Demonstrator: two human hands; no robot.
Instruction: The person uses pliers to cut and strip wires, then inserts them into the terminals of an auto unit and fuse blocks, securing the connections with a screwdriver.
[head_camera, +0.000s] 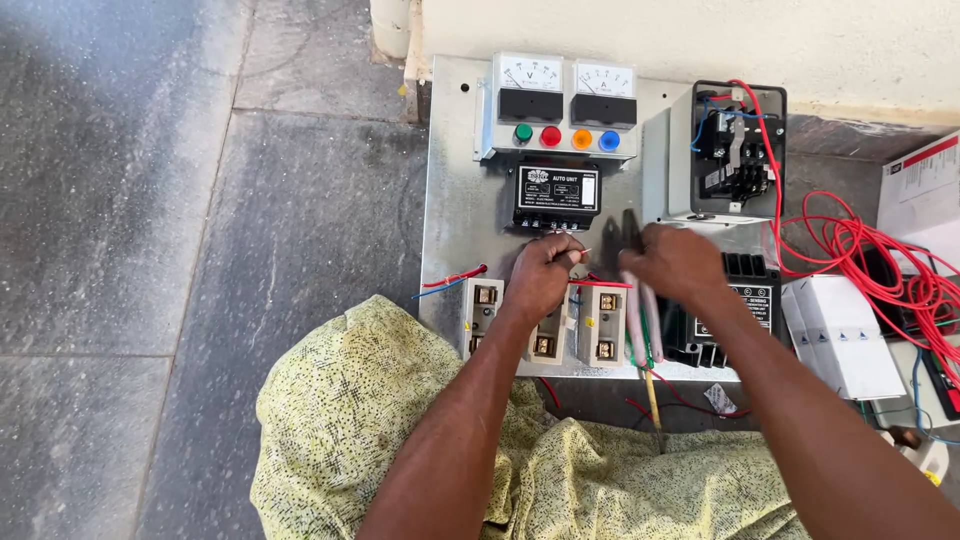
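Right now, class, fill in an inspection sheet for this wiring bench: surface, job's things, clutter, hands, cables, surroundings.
Surface: grey metal panel lying on a dark stone floor.
Job's things: thin red wire pinched in the left hand; pliers in the right hand; black control unit just beyond both.
Clutter: white box and papers at right.
Hands: both closed, working close together.
Cables: loose red cable coil at right; red and blue wire ends at the panel's left.
Surroundings: two meters above four coloured lamps; open contactor box; pale wall.
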